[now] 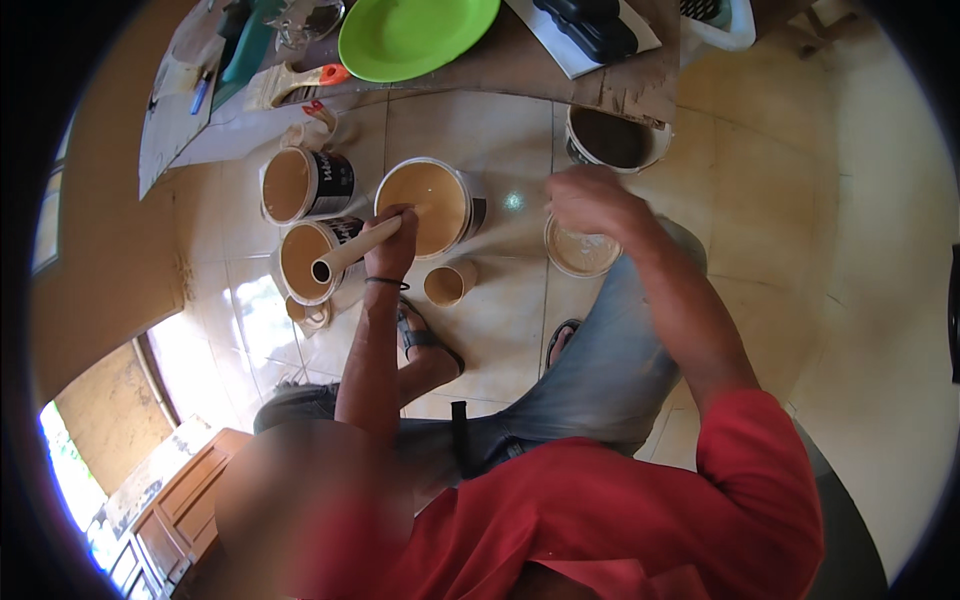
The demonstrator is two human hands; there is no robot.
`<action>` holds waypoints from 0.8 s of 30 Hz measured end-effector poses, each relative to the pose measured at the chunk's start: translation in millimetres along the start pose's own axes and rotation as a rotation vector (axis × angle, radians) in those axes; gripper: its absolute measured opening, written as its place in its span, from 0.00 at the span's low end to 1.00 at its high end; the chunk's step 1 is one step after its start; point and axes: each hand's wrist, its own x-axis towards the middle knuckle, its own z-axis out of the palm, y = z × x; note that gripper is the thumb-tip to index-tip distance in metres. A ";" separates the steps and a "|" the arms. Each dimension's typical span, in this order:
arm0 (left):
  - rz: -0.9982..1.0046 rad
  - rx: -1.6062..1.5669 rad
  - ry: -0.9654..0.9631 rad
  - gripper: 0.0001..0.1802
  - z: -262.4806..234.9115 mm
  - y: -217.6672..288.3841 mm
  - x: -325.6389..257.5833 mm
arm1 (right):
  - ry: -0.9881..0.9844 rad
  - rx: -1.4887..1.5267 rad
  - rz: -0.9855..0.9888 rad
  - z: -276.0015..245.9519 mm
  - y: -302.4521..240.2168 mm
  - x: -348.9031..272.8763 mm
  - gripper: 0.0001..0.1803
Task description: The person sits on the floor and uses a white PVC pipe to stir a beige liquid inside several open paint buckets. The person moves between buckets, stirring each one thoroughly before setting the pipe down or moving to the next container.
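My left hand (393, 248) is wrapped round a cream hollow pipe (352, 252). One open end of it points to the lower left; the other end, beyond my fingers, reaches toward a large white bucket (475, 190) of tan paint (428, 195). Just below that bucket stands a small cup (449, 285) with tan inside. My right hand (597, 207) is closed and slightly blurred, held above a round paint-smeared lid (582, 255) near my knee. Whatever its fingers hold, if anything, is hidden.
Two smaller paint tubs (322, 185) (352, 228) stand at the left. A dark-insided bucket (655, 155) sits at the upper right. Over the far floor, a table (500, 88) bears a green plate (415, 35), a paintbrush (275, 85) and a black object (590, 28).
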 end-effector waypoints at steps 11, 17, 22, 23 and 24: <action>0.089 -0.112 -0.088 0.12 3.7 16.5 3.2 | 0.617 -0.095 0.648 21.8 72.6 -25.4 0.41; 0.113 0.058 0.037 0.11 -8.2 21.3 -4.2 | 0.514 -0.195 0.574 0.7 98.7 -12.3 0.37; 0.241 0.170 0.124 0.10 -1.7 10.1 1.6 | 0.227 -0.254 0.070 3.1 103.0 -9.8 0.25; 0.255 0.145 0.106 0.11 1.3 10.1 2.3 | 0.146 -0.280 0.071 0.6 110.8 -7.4 0.24; 0.265 0.130 0.092 0.11 -0.2 10.9 2.0 | 0.068 -0.300 0.062 0.0 115.9 -3.7 0.23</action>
